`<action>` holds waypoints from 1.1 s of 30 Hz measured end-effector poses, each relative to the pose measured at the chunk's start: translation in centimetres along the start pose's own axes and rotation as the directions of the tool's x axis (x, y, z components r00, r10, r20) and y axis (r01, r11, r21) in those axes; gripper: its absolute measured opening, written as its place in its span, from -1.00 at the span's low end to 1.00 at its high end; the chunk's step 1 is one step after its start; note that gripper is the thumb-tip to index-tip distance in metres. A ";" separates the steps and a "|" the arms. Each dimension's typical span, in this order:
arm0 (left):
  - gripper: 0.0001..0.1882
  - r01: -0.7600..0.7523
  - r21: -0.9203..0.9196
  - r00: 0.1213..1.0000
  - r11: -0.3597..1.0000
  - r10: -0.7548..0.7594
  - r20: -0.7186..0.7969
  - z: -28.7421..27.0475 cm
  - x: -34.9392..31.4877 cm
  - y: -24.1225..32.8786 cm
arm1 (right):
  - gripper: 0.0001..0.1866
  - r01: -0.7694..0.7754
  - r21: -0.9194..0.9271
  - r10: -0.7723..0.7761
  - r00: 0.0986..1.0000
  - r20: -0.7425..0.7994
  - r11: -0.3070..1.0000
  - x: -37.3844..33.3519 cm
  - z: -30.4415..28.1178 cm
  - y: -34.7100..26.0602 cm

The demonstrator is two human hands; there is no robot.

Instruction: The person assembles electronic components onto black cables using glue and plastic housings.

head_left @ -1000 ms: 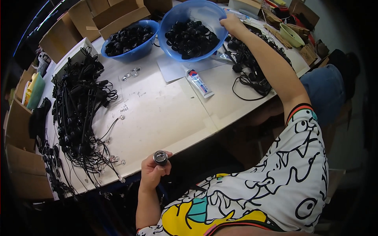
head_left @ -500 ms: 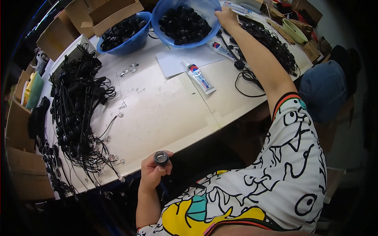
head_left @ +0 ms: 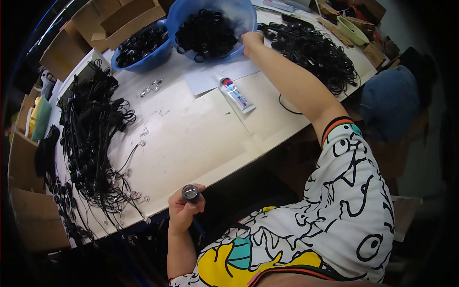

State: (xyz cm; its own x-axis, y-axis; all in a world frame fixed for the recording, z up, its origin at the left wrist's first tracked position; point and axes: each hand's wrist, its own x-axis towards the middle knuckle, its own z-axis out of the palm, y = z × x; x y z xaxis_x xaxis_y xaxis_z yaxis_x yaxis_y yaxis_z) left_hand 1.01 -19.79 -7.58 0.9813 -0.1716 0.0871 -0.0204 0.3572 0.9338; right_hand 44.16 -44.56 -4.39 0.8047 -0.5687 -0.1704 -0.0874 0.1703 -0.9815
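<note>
My left hand [head_left: 181,210] is closed around a short black cylindrical part [head_left: 191,193], its round glassy end facing up, just off the table's near edge. At the far side my right hand [head_left: 252,43] grips the right rim of a blue plastic bowl [head_left: 246,19], which looks tilted toward me. Inside the bowl lies a heap of small black ring-like caps [head_left: 205,36], blurred by motion. Nearer me than the bowl, a white, red and blue glue tube [head_left: 235,94] lies with its nozzle on a white sheet [head_left: 195,80].
Bundles of black cables [head_left: 93,134] with clear-ended tips cover the table's left side. A second blue bowl [head_left: 152,65] of black parts stands at the back left, near cardboard boxes [head_left: 129,24]. Several small clear pieces [head_left: 152,88] lie in front. More black cables [head_left: 320,57] pile up at right.
My right hand has come lower and nearer along the bowl's right rim, and the bowl has shifted. The black caps in it have moved and blurred. My left hand still holds its part.
</note>
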 end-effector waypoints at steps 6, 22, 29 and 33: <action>-0.52 -0.006 0.035 1.000 0.999 0.005 0.017 0.2 0.2 0.0 | -0.65 0.052 -0.025 -0.051 0.999 0.004 0.998 2.7 0.0 0.8; -0.41 -0.067 0.046 0.996 0.997 0.070 -0.055 -0.1 0.2 -0.8 | -0.69 0.926 -0.373 -0.407 0.320 0.855 -0.056 -8.8 -11.2 -1.6; -0.48 -0.073 0.037 0.997 0.997 0.074 -0.005 -0.2 0.0 -0.8 | -0.69 0.931 -0.358 -0.324 0.317 0.891 -0.076 -8.1 -12.8 -0.2; -0.48 -0.090 0.059 0.994 0.994 0.093 -0.054 0.0 -0.3 -1.0 | -0.74 0.947 -0.255 -0.427 0.316 0.847 0.196 -13.1 -12.2 -1.4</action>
State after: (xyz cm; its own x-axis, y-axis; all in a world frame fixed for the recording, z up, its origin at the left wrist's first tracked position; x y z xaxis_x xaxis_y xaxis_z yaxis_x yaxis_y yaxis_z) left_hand 0.78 -20.14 -8.57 0.9841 -0.0874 0.1549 -0.1200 0.3163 0.9410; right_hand 26.57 -47.20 -1.85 0.7894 0.4290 0.4391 0.5951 -0.7103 -0.3759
